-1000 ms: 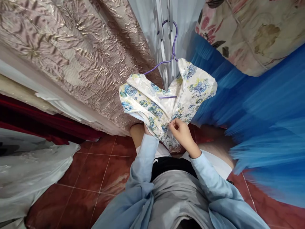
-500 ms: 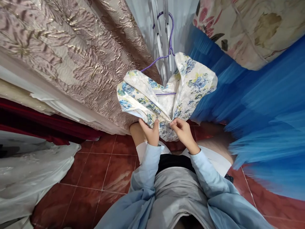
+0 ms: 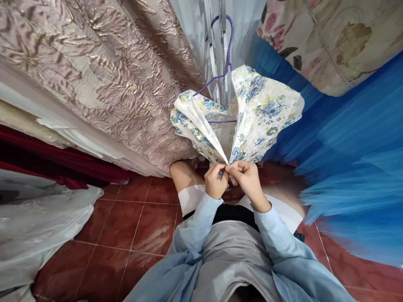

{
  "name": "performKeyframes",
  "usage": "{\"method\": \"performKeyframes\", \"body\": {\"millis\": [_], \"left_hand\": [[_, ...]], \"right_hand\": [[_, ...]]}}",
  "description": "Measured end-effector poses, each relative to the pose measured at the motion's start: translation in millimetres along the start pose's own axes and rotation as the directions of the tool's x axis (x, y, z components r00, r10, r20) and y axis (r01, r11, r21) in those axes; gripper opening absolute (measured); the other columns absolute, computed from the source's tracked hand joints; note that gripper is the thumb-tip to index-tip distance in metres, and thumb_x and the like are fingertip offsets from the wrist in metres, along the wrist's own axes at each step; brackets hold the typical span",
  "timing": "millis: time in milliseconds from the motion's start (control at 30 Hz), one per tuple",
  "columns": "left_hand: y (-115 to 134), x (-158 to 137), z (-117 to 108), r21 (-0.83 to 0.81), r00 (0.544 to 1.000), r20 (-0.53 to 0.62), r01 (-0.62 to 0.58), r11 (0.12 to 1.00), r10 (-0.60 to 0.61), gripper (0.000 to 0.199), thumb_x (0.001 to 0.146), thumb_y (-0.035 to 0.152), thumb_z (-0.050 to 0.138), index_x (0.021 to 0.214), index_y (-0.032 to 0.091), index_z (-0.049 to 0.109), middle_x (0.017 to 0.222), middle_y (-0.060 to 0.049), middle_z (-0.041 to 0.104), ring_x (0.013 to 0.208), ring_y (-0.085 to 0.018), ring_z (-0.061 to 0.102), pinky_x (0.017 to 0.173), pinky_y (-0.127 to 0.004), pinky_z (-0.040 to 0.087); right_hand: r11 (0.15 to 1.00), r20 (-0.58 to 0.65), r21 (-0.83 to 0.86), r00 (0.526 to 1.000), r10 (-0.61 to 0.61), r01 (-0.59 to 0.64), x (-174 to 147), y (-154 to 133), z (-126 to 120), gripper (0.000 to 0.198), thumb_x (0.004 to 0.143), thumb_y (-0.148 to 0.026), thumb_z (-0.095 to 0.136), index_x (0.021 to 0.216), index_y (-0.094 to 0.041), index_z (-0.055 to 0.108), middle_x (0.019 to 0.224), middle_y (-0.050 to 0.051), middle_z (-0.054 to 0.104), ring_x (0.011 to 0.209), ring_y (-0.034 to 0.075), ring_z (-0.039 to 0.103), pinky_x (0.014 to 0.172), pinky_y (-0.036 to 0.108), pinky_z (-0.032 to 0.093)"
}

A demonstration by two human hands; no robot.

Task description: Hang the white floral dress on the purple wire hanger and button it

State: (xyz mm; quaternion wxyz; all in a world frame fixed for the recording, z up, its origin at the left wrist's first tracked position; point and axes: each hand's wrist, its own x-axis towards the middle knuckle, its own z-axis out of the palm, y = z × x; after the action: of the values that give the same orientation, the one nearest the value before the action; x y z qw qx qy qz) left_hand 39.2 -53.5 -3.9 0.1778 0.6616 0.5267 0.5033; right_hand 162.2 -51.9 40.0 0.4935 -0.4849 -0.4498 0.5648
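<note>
A white dress with blue and yellow flowers (image 3: 267,105) hangs on a purple hanger (image 3: 231,46), its front open in a V. At the bottom of that V, where the two edges meet, my left hand (image 3: 216,180) pinches the fabric. Right beside it, my right hand (image 3: 248,178) pinches the same spot, thumb and fingertips together. The fingertips of both hands nearly touch. Whatever small fastener lies between them is too small to make out. Below the hands, most of the dress is hidden.
Pink embossed fabric (image 3: 119,84) hangs close on the left, with dark red cloth (image 3: 56,159) and white sheer fabric (image 3: 47,222) beyond. Blue tulle (image 3: 346,159) and a floral cloth (image 3: 340,46) hang on the right. Red floor tiles (image 3: 126,226) lie below.
My left hand has moved right from the dress's side and closed at the front edge beside my right hand. The dress has shifted right, its right side spread wider.
</note>
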Motion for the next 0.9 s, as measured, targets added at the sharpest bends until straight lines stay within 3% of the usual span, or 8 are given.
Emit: {"method": "performKeyframes", "body": {"millis": [200, 333, 433, 600, 633, 733, 800, 900], "left_hand": [[4.7, -2.9, 1.3, -0.006, 0.988, 0.155, 0.021, 1.0, -0.02, 0.014, 0.09, 0.018, 0.059, 0.077, 0.02, 0.058, 0.073, -0.002, 0.063, 0.068, -0.015, 0.059, 0.07, -0.027, 0.049], [4.6, -2.6, 2.5, 0.025, 0.979, 0.202, 0.03, 0.999, -0.034, 0.012, 0.09, 0.018, 0.061, 0.078, 0.02, 0.059, 0.072, -0.002, 0.064, 0.068, -0.015, 0.059, 0.07, -0.028, 0.048], [1.3, -1.9, 6.1, 0.082, 0.965, 0.26, 0.008, 0.997, -0.029, 0.013, 0.088, 0.016, 0.062, 0.076, 0.02, 0.059, 0.073, -0.002, 0.064, 0.069, -0.016, 0.06, 0.07, -0.028, 0.047], [-11.8, 8.8, 4.9, 0.03, 0.945, 0.328, 0.002, 1.0, -0.012, 0.006, 0.087, 0.016, 0.066, 0.082, 0.018, 0.065, 0.079, -0.002, 0.068, 0.068, -0.014, 0.061, 0.069, -0.027, 0.048], [-11.4, 17.5, 0.2, -0.006, 0.957, 0.291, -0.004, 1.0, 0.006, 0.002, 0.089, 0.019, 0.068, 0.09, 0.018, 0.068, 0.082, -0.003, 0.07, 0.069, -0.014, 0.061, 0.07, -0.027, 0.05], [3.5, 63.1, -23.2, -0.086, 0.992, 0.067, -0.103, 0.991, 0.109, 0.034, 0.095, 0.032, 0.067, 0.125, 0.018, 0.065, 0.082, -0.003, 0.068, 0.069, -0.014, 0.061, 0.072, -0.027, 0.052], [21.1, 105.3, -40.5, -0.072, 0.973, -0.071, -0.223, 0.972, 0.218, 0.04, 0.102, 0.039, 0.056, 0.138, 0.021, 0.058, 0.08, -0.002, 0.066, 0.07, -0.013, 0.059, 0.074, -0.028, 0.052], [42.3, 166.3, -55.0, -0.021, 0.923, 0.002, -0.386, 0.922, 0.386, 0.044, 0.104, 0.052, 0.048, 0.136, 0.023, 0.059, 0.089, -0.004, 0.066, 0.077, -0.015, 0.063, 0.076, -0.028, 0.051]], "right_hand": [[0.989, -0.122, 0.057, 0.985, -0.125, 0.133, 43.2, -42.7, 5.7, 0.031, 0.078, -0.03, 0.07, 0.053, -0.019, 0.055, 0.045, -0.003, 0.05, 0.04, 0.008, 0.038, 0.042, 0.023, 0.031], [0.949, -0.11, -0.028, 0.942, -0.316, 0.315, 101.1, -87.0, 18.0, 0.038, 0.083, -0.029, 0.069, 0.051, -0.018, 0.051, 0.043, -0.004, 0.045, 0.039, 0.006, 0.035, 0.039, 0.02, 0.029], [0.913, -0.086, -0.06, 0.909, -0.407, 0.403, 134.1, -112.7, 23.9, 0.038, 0.089, -0.031, 0.066, 0.056, -0.016, 0.053, 0.049, -0.004, 0.048, 0.044, 0.005, 0.045, 0.043, 0.018, 0.032], [0.878, -0.087, -0.091, 0.875, -0.477, 0.469, 139.3, -127.6, 19.9, 0.036, 0.096, -0.032, 0.058, 0.065, -0.013, 0.058, 0.058, -0.003, 0.055, 0.056, 0.005, 0.055, 0.052, 0.019, 0.037], [0.876, -0.094, -0.089, 0.871, -0.482, 0.475, 134.8, -127.5, 17.8, 0.033, 0.094, -0.029, 0.061, 0.065, -0.014, 0.058, 0.056, -0.003, 0.053, 0.054, 0.005, 0.054, 0.05, 0.019, 0.037], [0.881, -0.108, -0.086, 0.875, -0.472, 0.465, 119.9, -124.9, 12.4, 0.026, 0.088, -0.021, 0.068, 0.064, -0.017, 0.058, 0.051, -0.004, 0.048, 0.048, 0.007, 0.048, 0.046, 0.022, 0.037], [0.884, -0.113, -0.089, 0.877, -0.467, 0.459, 112.4, -123.0, 10.8, 0.025, 0.087, -0.019, 0.069, 0.065, -0.019, 0.058, 0.051, -0.004, 0.047, 0.048, 0.009, 0.047, 0.046, 0.024, 0.037], [0.882, -0.112, -0.093, 0.876, -0.47, 0.461, 108.7, -120.7, 10.4, 0.023, 0.088, -0.023, 0.069, 0.067, -0.02, 0.059, 0.051, -0.003, 0.046, 0.05, 0.011, 0.048, 0.048, 0.026, 0.038]]}}
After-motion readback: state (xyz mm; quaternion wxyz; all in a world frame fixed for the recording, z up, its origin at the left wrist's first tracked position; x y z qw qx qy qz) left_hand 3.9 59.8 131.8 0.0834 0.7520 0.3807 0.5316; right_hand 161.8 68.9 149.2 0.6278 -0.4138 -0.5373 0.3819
